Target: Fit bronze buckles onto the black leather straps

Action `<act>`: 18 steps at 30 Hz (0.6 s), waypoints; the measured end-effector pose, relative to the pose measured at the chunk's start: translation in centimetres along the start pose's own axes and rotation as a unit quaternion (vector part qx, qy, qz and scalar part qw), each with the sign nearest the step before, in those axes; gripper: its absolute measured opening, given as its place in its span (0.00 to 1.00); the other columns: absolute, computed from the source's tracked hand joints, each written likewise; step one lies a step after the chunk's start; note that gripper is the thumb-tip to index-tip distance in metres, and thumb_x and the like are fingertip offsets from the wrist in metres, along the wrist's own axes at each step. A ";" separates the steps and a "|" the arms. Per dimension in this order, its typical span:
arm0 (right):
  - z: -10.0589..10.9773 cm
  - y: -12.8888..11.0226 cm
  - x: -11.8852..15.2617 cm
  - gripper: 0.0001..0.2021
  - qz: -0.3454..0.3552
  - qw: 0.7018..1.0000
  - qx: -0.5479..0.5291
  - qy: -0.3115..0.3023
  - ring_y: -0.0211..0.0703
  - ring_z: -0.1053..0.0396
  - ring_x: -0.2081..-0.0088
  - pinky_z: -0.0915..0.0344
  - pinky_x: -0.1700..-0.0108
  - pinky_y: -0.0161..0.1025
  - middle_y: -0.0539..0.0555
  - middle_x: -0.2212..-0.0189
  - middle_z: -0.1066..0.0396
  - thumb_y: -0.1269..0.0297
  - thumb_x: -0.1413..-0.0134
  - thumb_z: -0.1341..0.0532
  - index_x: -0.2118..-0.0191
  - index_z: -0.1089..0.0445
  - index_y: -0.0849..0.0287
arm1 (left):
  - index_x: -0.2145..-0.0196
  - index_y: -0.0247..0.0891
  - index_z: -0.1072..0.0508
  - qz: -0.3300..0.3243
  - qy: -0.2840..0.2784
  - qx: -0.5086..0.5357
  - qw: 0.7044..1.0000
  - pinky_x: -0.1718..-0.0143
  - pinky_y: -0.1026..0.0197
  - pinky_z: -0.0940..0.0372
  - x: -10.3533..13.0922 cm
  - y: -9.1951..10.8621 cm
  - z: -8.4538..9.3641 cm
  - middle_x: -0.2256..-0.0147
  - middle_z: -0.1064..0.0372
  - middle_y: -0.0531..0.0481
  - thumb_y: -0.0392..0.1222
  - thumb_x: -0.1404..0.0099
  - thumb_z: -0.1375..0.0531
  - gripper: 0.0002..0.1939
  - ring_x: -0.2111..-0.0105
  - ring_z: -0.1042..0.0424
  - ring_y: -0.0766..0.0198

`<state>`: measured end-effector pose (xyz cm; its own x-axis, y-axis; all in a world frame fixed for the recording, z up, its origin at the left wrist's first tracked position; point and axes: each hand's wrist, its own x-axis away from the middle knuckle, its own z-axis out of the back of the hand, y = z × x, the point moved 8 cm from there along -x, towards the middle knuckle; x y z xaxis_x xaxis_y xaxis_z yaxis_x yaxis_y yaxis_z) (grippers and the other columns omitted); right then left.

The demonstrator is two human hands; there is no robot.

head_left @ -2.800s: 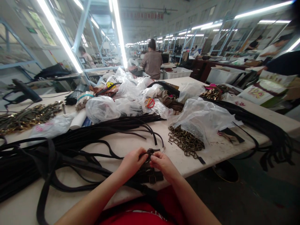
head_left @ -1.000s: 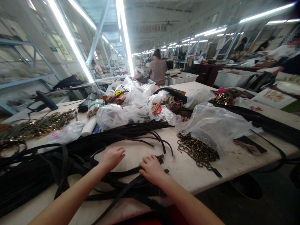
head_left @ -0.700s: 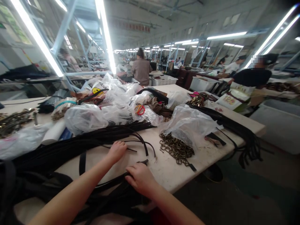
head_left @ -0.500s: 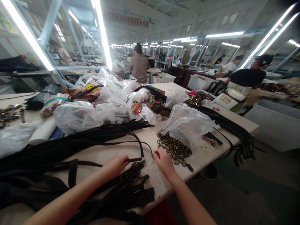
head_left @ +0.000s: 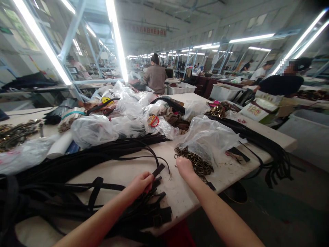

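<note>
Near the front of the table, my left hand [head_left: 144, 181] pinches a black strap [head_left: 158, 169], whose flat end sticks out past the fingers. My right hand [head_left: 185, 167] is at the left side of a pile of brass-coloured metal buckles [head_left: 200, 161]. Its fingers are curled, and what they hold, if anything, is hidden. One buckle shows right by those fingertips. Below my left hand lie black straps fitted with buckles [head_left: 157, 219]. A clear plastic bag [head_left: 205, 132] partly covers the pile.
Long black straps [head_left: 84, 154] stretch over the left of the table [head_left: 177, 202]. Red and yellow-handled scissors [head_left: 153, 120] lie among plastic bags. More black straps [head_left: 277, 164] hang off the right edge. Grey bins [head_left: 308, 137] stand beyond, and several people work farther off.
My right hand has moved from the bare tabletop to the buckle pile. My left hand has shifted right, and its strap end now points up and to the right. The view has shifted slightly.
</note>
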<state>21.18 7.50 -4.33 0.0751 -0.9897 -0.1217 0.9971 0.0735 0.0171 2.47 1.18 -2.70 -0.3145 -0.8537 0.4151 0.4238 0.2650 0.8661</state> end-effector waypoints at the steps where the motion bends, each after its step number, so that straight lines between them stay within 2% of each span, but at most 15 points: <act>1: 0.6 -0.2 0.4 0.09 0.007 1.000 0.000 0.007 0.44 0.33 0.68 0.41 0.69 0.36 0.61 0.70 0.32 0.78 0.49 0.49 0.69 0.33 0.66 | 0.74 0.36 0.38 0.001 0.009 0.024 1.000 0.82 0.69 0.51 0.2 0.3 0.1 0.85 0.46 0.60 0.54 0.44 0.52 0.17 0.85 0.47 0.73; 4: 2.8 -2.0 2.5 0.06 0.031 0.999 -0.007 0.037 0.44 0.34 0.66 0.42 0.67 0.36 0.58 0.69 0.33 0.73 0.48 0.48 0.68 0.35 0.62 | 0.75 0.36 0.39 -0.001 0.044 0.062 0.997 0.82 0.69 0.52 0.5 1.0 0.0 0.86 0.48 0.60 0.53 0.46 0.49 0.16 0.85 0.48 0.73; 8: 6.3 -7.0 6.0 0.05 0.099 0.986 -0.052 0.120 0.43 0.37 0.69 0.45 0.68 0.37 0.54 0.74 0.35 0.71 0.48 0.47 0.72 0.37 0.59 | 0.78 0.36 0.40 -0.012 0.062 0.073 0.995 0.84 0.69 0.54 0.3 1.1 -0.7 0.85 0.51 0.61 0.51 0.48 0.46 0.15 0.85 0.51 0.74; 11: 7.7 -10.0 8.0 0.06 0.143 0.974 -0.089 0.151 0.42 0.38 0.72 0.46 0.69 0.38 0.53 0.76 0.36 0.72 0.48 0.48 0.74 0.37 0.59 | 0.76 0.35 0.38 -0.020 0.070 0.069 0.995 0.84 0.68 0.55 0.4 0.9 -0.6 0.85 0.51 0.60 0.48 0.47 0.46 0.13 0.85 0.51 0.74; 13: 8.2 -10.4 8.7 0.05 0.151 0.965 -0.149 0.154 0.42 0.38 0.70 0.44 0.68 0.38 0.53 0.75 0.35 0.70 0.48 0.47 0.72 0.36 0.59 | 0.75 0.34 0.36 -0.017 0.074 0.057 0.996 0.84 0.68 0.55 0.8 0.6 -0.2 0.85 0.51 0.60 0.47 0.47 0.46 0.11 0.85 0.50 0.74; 15: 8.5 -9.2 8.6 0.05 0.121 0.947 -0.260 0.143 0.42 0.37 0.68 0.42 0.65 0.38 0.55 0.68 0.34 0.67 0.49 0.46 0.66 0.36 0.59 | 0.75 0.34 0.36 -0.015 0.055 0.043 0.997 0.84 0.68 0.56 1.3 0.6 0.0 0.86 0.50 0.60 0.48 0.47 0.46 0.12 0.85 0.51 0.74; 17: 8.2 -7.6 8.2 0.11 0.076 0.908 -0.400 0.099 0.39 0.37 0.69 0.41 0.66 0.37 0.55 0.64 0.35 0.64 0.51 0.44 0.59 0.38 0.59 | 0.74 0.34 0.35 -0.023 0.010 0.028 0.999 0.85 0.68 0.57 1.9 0.9 -0.4 0.85 0.50 0.60 0.50 0.46 0.46 0.14 0.85 0.52 0.74; 18: 7.9 -7.2 8.0 0.12 0.060 0.882 -0.463 0.062 0.38 0.37 0.71 0.41 0.68 0.35 0.53 0.65 0.35 0.63 0.51 0.43 0.59 0.38 0.59 | 0.73 0.34 0.34 -0.031 -0.014 0.021 0.999 0.84 0.67 0.58 2.1 1.1 -0.6 0.85 0.50 0.60 0.52 0.46 0.46 0.16 0.85 0.52 0.74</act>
<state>14.58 -1.89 2.36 0.1225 -0.9513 -0.2827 0.5563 0.3017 -0.7743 2.78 -0.63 -1.03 -0.3629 -0.8562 0.3677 0.3670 0.2313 0.9010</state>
